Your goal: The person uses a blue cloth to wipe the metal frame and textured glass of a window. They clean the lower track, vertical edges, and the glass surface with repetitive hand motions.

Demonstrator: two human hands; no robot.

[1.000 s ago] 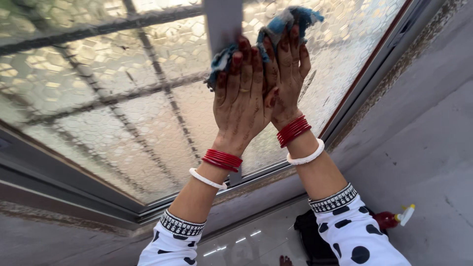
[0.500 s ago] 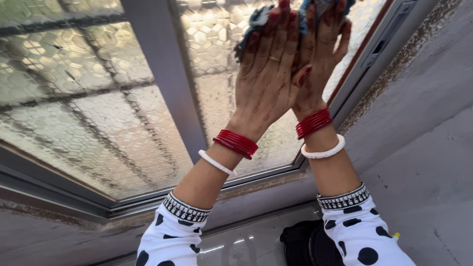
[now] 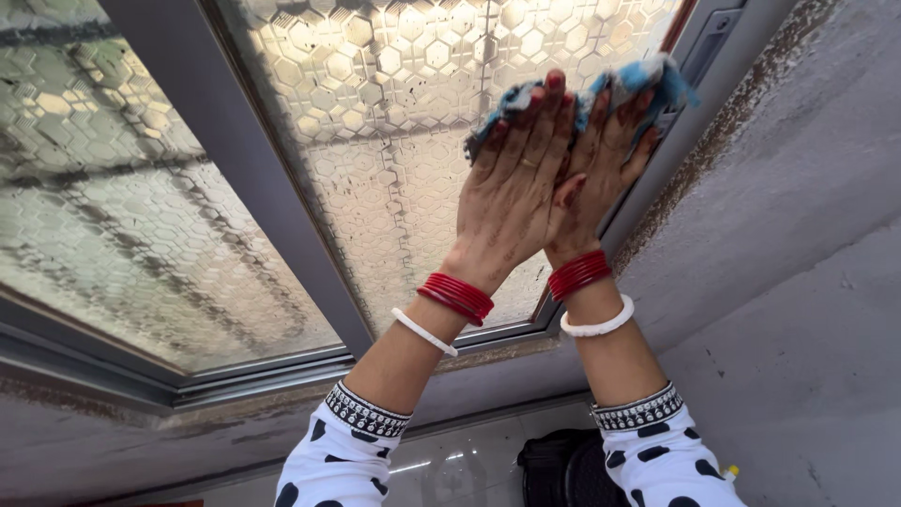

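fingers (image 3: 526, 141) flat, pressing blue cloth (image 3: 648, 80), glass (image 3: 394, 122)

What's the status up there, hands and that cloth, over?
Left hand and right hand side by side, palms flat. Both press the blue-and-white rag onto the hexagon-patterned frosted glass pane. Grey window frame right beside the rag.

Blue-white cloth (image 3: 648, 80); red, white bangles (image 3: 456, 297); black-dotted white sleeves (image 3: 338, 460)
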